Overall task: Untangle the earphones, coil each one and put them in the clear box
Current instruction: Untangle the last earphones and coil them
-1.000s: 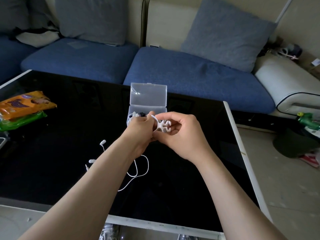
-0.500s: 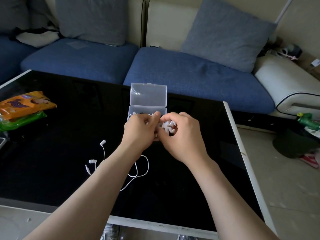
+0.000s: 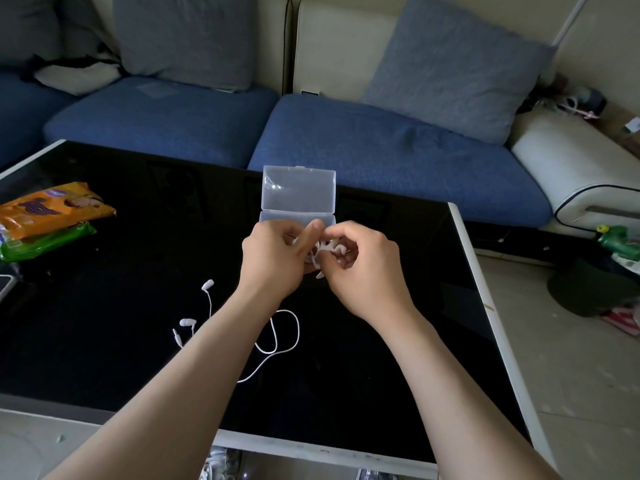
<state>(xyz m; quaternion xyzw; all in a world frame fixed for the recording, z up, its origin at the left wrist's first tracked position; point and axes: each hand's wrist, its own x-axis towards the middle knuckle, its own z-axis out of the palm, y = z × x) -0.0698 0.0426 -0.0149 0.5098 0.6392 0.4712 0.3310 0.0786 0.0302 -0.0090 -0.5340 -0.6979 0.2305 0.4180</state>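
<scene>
Holding entry, 1 item in hand: white earphone (image 3: 328, 250), bunched part pinched between both grips above the tabletop (image 3: 104, 306), approx. centre of view.

- Left grip (image 3: 273, 258): fingers curled, thumb and forefinger clenched on the bunched part from the left; back of hand faces the camera.
- Right grip (image 3: 363, 268): fingers curled round the same bunch from the right, fingertips meeting the left grip's. How the bunch is wound: cannot tell, mostly hidden by fingers.
- Cable (image 3: 298, 330): drops from under the left grip, lies in 1 loose loop on the tabletop between the 2 forearms, then runs under the left forearm.
- 2 earbuds (image 3: 207, 284) and (image 3: 188, 321), plus jack plug (image 3: 177, 337): flat on the tabletop, left of the left forearm, well apart from the grips.
- Clear box (image 3: 298, 192): on the tabletop just behind the grips, lid open and standing upright at the back; base partly hidden by the hands.
- Misc.: orange packet (image 3: 52, 209) resting on green packet (image 3: 45, 242), far left edge; blue sofa (image 3: 381, 147) behind.
</scene>
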